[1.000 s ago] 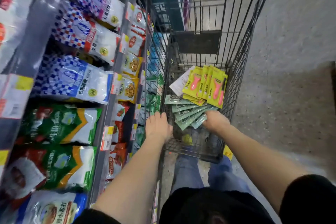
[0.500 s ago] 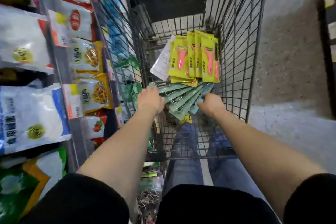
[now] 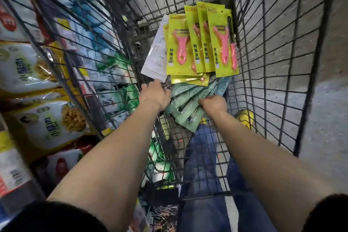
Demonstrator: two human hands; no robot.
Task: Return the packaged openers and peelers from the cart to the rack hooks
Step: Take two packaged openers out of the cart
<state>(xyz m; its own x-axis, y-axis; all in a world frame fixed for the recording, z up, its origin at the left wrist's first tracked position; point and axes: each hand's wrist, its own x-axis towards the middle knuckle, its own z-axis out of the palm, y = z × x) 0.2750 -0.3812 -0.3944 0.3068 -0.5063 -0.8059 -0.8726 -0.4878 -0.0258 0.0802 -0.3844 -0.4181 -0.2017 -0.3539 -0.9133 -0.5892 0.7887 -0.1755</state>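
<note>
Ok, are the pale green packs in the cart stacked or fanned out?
Fanned out: the pale green packs overlap at different angles, their edges splayed like cards.

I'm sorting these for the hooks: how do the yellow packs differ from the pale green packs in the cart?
The yellow packs show pink peelers; the pale green packs hold slim dark metal tools. The yellow packs overlap in a row at the far end; the pale green packs fan out nearer. The right hand grips the pale green packs; the yellow packs lie untouched. Both sit inside the cart.
</note>
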